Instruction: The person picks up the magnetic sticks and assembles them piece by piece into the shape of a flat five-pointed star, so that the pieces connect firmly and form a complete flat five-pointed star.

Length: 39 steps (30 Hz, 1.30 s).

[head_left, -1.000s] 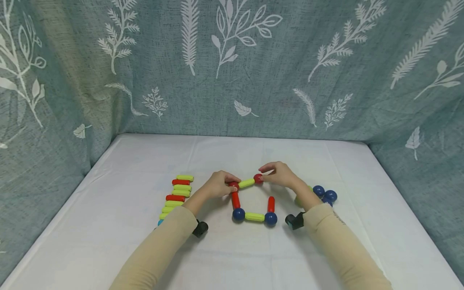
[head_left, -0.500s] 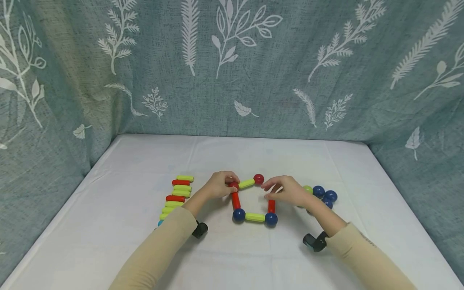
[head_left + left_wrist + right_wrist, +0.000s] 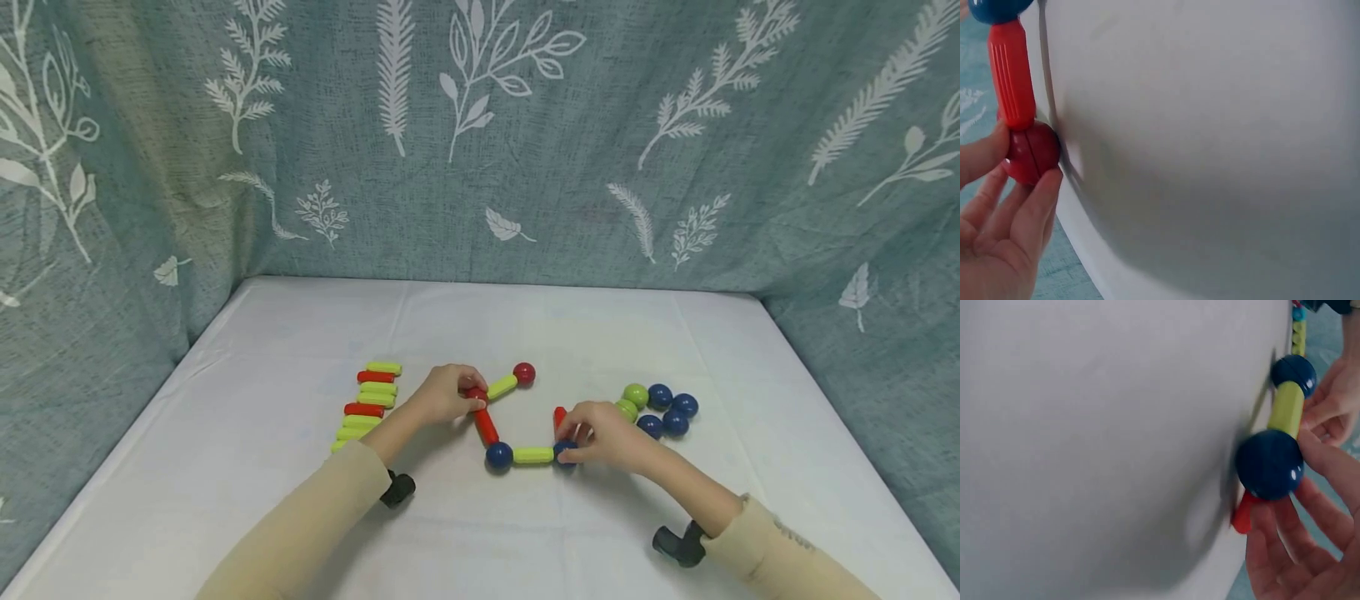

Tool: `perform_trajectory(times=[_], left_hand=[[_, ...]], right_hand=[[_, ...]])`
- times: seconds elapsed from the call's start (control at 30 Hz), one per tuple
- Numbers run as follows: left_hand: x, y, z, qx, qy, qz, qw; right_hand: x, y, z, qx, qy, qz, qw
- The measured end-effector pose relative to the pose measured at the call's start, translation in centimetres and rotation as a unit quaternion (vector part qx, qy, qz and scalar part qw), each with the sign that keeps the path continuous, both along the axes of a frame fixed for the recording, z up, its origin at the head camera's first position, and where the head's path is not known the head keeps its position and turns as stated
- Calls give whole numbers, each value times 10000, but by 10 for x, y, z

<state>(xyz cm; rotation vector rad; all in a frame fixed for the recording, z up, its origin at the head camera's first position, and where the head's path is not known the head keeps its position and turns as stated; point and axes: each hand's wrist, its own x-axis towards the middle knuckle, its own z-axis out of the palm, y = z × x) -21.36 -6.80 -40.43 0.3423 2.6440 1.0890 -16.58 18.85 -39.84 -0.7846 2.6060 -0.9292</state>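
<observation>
My left hand (image 3: 444,395) pinches a red ball (image 3: 1034,153) between thumb and fingers. From that ball a yellow-green stick (image 3: 502,387) leads to another red ball (image 3: 524,373), and a red stick (image 3: 486,426) leads down to a blue ball (image 3: 498,455). Along the near side, a second yellow-green stick (image 3: 533,455) joins this blue ball to another blue ball (image 3: 1270,464), which my right hand (image 3: 606,435) holds by thumb and fingertips. A red stick (image 3: 559,415) points away from the held blue ball, partly behind the fingers. Its far end stands apart from the far red ball.
Left of the joined pieces, several yellow-green and red sticks (image 3: 363,409) lie in a column. To the right is a group of blue balls (image 3: 676,423) and green balls (image 3: 636,395). White cloth (image 3: 480,542) covers the table, and a patterned curtain (image 3: 570,217) hangs behind.
My right hand has left the far red ball and come nearer, onto the right blue ball. The left hand has shifted slightly left and nearer, tilting the joined pieces and widening their gap.
</observation>
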Motion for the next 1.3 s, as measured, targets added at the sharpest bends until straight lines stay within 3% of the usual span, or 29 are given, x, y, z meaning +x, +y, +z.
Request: perform_trajectory(times=[0.3, 0.73, 1.07, 1.3], left_hand=[[18, -2, 0, -177, 282, 45, 9994], [43, -5, 6, -465, 388, -318, 9977], [51, -6, 6, -416, 687, -422, 9959], [54, -7, 7, -456, 622, -480, 9959]], right_hand=[[2, 0, -2, 172, 95, -599, 9980], [-6, 4, -3, 148, 303, -1062, 9938], [-11, 6, -5, 148, 484, -1185, 9917], [-11, 8, -7, 55, 599, -1165, 9914]])
